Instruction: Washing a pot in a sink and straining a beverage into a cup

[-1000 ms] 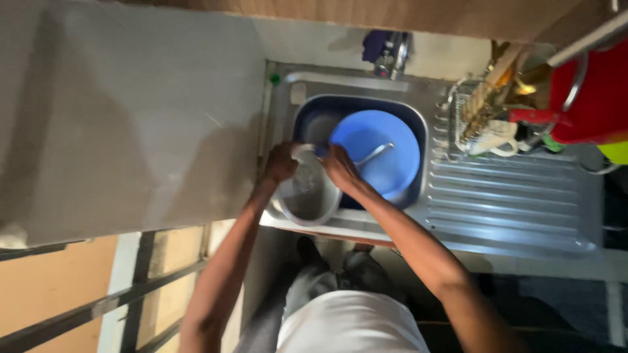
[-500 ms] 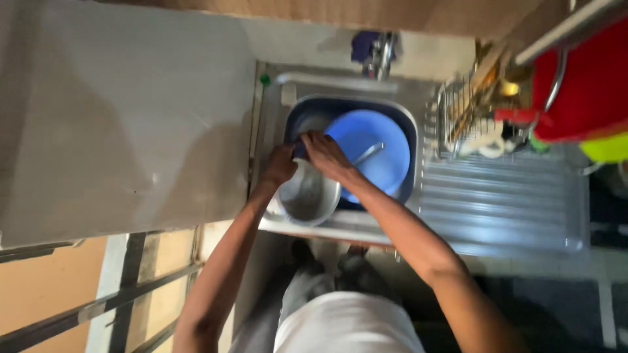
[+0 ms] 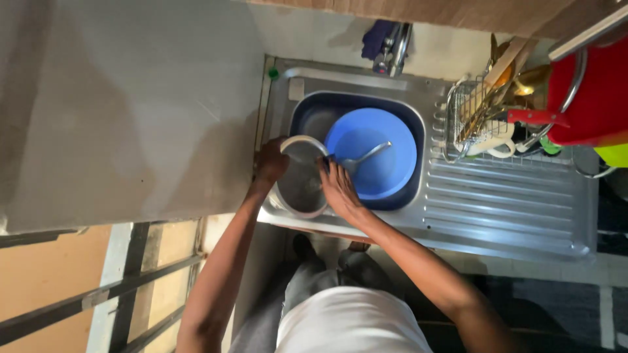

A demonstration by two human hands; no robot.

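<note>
Steel pot (image 3: 302,176) sits at the left front edge of the sink (image 3: 297,104), mouth facing up at the camera, just left of the blue basin (image 3: 386,157) that holds a ladle (image 3: 366,157). Left hand (image 3: 269,163) is clamped on the pot's left rim. Right hand (image 3: 337,188) reaches in from the right, fingers curled at the opposite rim around something small and dark; can't tell what.
</note>
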